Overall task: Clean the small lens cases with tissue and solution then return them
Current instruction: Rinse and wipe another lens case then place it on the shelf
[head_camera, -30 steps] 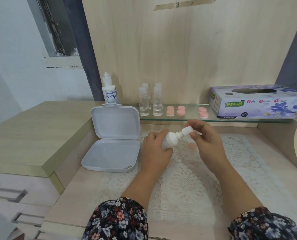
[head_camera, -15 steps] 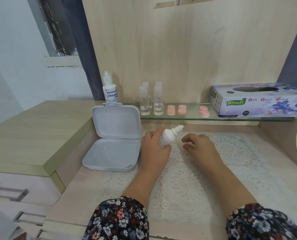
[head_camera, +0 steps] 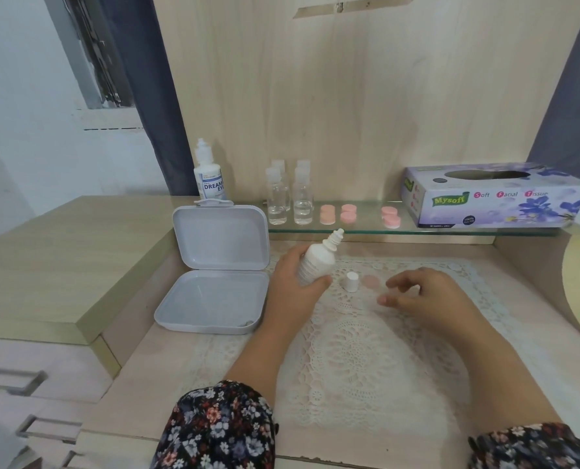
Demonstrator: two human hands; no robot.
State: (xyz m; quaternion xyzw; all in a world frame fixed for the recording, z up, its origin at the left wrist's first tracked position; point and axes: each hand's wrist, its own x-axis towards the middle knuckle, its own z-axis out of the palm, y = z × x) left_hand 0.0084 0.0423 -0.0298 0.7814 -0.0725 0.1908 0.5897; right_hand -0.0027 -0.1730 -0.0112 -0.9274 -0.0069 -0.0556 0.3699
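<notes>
My left hand [head_camera: 290, 286] grips a small white solution bottle [head_camera: 317, 262], uncapped, its nozzle tilted up and to the right. The bottle's white cap [head_camera: 351, 281] stands on the lace mat [head_camera: 359, 350] just right of the bottle. Beside the cap lies a pale pink lens case piece [head_camera: 371, 281]. My right hand [head_camera: 417, 296] hovers low over the mat to the right of that piece, fingers loosely curled and holding nothing. Several pink lens case caps [head_camera: 347, 213] sit on the glass shelf [head_camera: 451, 230] behind.
An open white plastic box [head_camera: 214, 299] lies left of the mat. On the shelf stand several clear small bottles [head_camera: 290, 198], a larger solution bottle [head_camera: 211, 176] and a purple tissue box [head_camera: 495, 198]. A raised wooden counter [head_camera: 62, 265] flanks the left.
My right hand pulled the cap off the bottle, set it down on the mat and drew away to the right. My left hand raised the bottle slightly.
</notes>
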